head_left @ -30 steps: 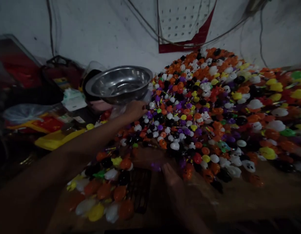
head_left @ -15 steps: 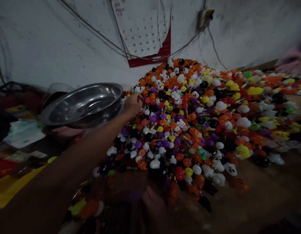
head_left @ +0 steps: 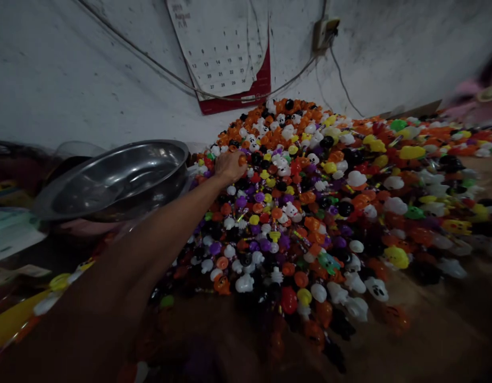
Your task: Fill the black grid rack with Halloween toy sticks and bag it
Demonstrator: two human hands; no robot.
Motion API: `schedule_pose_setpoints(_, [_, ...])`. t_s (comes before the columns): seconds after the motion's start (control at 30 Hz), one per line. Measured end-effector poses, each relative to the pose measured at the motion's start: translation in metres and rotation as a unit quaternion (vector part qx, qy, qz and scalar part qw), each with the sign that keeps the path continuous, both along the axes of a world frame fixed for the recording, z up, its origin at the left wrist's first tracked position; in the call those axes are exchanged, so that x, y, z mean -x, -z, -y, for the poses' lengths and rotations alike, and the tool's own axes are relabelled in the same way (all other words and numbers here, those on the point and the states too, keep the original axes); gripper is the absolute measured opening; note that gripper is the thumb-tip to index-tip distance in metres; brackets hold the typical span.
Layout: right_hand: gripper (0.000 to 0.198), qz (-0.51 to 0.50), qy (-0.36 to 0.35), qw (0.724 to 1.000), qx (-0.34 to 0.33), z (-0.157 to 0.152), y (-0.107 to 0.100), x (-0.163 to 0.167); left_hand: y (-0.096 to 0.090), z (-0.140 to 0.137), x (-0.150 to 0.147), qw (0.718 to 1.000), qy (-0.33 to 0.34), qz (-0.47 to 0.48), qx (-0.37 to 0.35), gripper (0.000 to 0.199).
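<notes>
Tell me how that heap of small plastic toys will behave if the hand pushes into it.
The heap of small plastic toys is loose and sloped, so pieces probably slide downhill. Many look rounded, likely to roll. The left hand rests near its upper edge.

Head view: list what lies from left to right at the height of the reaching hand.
Steel bowl → left hand, on the edge of the heap → heap of small plastic toys, orange, white, black, purple and yellow, running to the right edge.
</notes>
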State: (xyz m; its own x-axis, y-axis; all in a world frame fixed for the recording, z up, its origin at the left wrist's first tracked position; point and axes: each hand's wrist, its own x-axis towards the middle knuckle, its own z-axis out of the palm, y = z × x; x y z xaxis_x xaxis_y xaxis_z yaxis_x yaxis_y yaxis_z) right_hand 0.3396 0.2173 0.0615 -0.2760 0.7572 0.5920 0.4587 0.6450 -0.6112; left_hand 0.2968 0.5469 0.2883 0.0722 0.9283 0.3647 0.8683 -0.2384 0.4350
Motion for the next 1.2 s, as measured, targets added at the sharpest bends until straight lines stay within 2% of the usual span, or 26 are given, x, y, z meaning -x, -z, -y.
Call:
schedule_pose_setpoints(0.1, [0.032, -0.04, 0.049, 0.998, -0.019, 0.006, 0.001, -0.007, -0.014, 0.03, 0.012, 0.996, 0.011, 0.091, -0.016, 0.047])
schedule_pose_setpoints(0.17, [0.035, -0.077, 0.102, 0.991, -0.041, 0.009, -0.008, -0.019, -0.026, 0.062, 0.029, 0.987, 0.027, 0.159, 0.007, 0.048])
schedule_pose_setpoints(0.23, [0.033, -0.095, 0.134, 0.985, -0.052, 0.01, -0.028, -0.035, -0.035, 0.103, 0.05, 0.972, 0.042, 0.223, 0.057, 0.044])
schedule_pose_setpoints(0.3, [0.033, -0.075, 0.124, 0.989, -0.031, 0.006, -0.055, -0.052, -0.035, 0.149, 0.071, 0.954, 0.049, 0.275, 0.11, 0.037])
schedule_pose_setpoints(0.33, [0.033, -0.073, 0.116, 0.991, -0.011, 0.003, -0.069, -0.06, -0.032, 0.173, 0.08, 0.938, 0.049, 0.313, 0.14, 0.032])
schedule_pose_setpoints(0.4, [0.029, -0.085, 0.071, 0.994, 0.025, -0.004, -0.094, -0.072, -0.022, 0.22, 0.093, 0.886, 0.043, 0.413, 0.204, 0.024])
schedule_pose_setpoints(0.5, [0.024, -0.127, 0.048, 0.991, -0.012, -0.009, -0.119, -0.076, -0.005, 0.279, 0.101, 0.788, 0.009, 0.544, 0.288, 0.021])
schedule_pose_setpoints(0.6, [0.021, -0.127, 0.019, 0.99, -0.055, -0.002, -0.133, -0.067, 0.007, 0.318, 0.1, 0.75, -0.034, 0.577, 0.321, 0.01])
schedule_pose_setpoints(0.7, [0.023, -0.1, -0.029, 0.993, -0.053, 0.009, -0.142, -0.055, 0.012, 0.342, 0.096, 0.763, -0.049, 0.567, 0.305, 0.011])
schedule_pose_setpoints(0.83, [0.025, -0.077, -0.067, 0.994, -0.042, 0.021, -0.146, -0.043, 0.015, 0.355, 0.093, 0.783, -0.068, 0.551, 0.281, 0.019])
schedule_pose_setpoints(0.97, [0.02, -0.072, -0.068, 0.994, -0.054, 0.026, -0.146, -0.04, 0.019, 0.359, 0.093, 0.782, -0.063, 0.539, 0.308, 0.02])
schedule_pose_setpoints(1.2, [0.025, -0.007, -0.061, 0.996, -0.065, 0.027, -0.144, -0.05, 0.027, 0.355, 0.095, 0.799, -0.032, 0.51, 0.316, 0.024])
